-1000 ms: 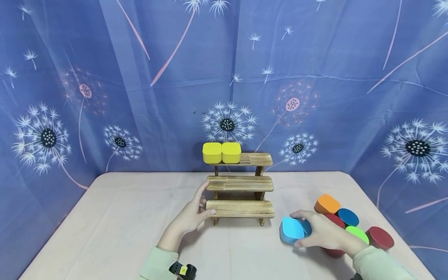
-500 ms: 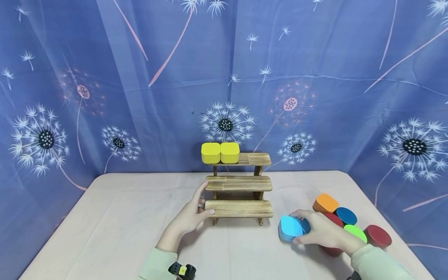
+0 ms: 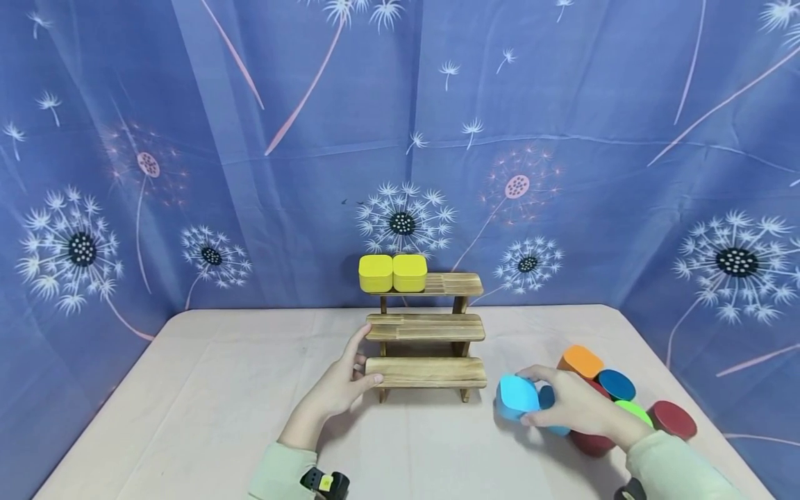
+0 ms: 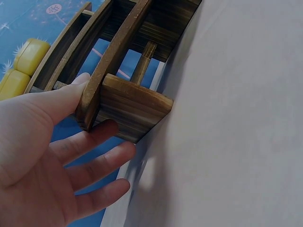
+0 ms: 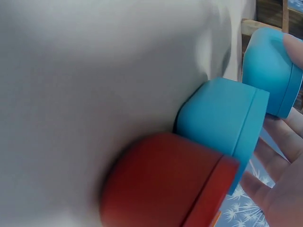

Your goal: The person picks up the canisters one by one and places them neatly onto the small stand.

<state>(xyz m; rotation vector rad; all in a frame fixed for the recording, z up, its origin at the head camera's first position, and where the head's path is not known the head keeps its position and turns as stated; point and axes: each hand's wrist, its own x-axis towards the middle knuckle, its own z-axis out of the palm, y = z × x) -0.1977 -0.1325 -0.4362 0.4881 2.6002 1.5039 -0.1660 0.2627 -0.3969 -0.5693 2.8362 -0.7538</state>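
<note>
My right hand (image 3: 571, 403) pinches a light blue lidded box (image 3: 517, 397), rounded-square in shape, between thumb and fingers. A shadow beneath it suggests it is raised slightly off the table. In the right wrist view, a second blue container (image 5: 220, 116) stands just behind the held light blue box (image 5: 270, 66), with a red container (image 5: 163, 179) against it. My left hand (image 3: 334, 382) grips the left end of a three-tier wooden display stand (image 3: 431, 373). Its thumb lies on the lowest board and a finger reaches the middle one. Two yellow boxes (image 3: 376, 273) sit side by side at the top tier's left.
Right of the stand, partly behind my right hand, is a cluster of containers: orange (image 3: 581, 361), dark blue (image 3: 617, 384), green (image 3: 635, 412) and dark red (image 3: 673, 419). A pale cloth covers the table (image 3: 219, 410). Blue dandelion-print curtain (image 3: 300, 208) encloses the back and sides.
My right hand has lifted the light blue box slightly, uncovering more of the blue container behind it. My left hand stays on the stand. The head view has shifted a little.
</note>
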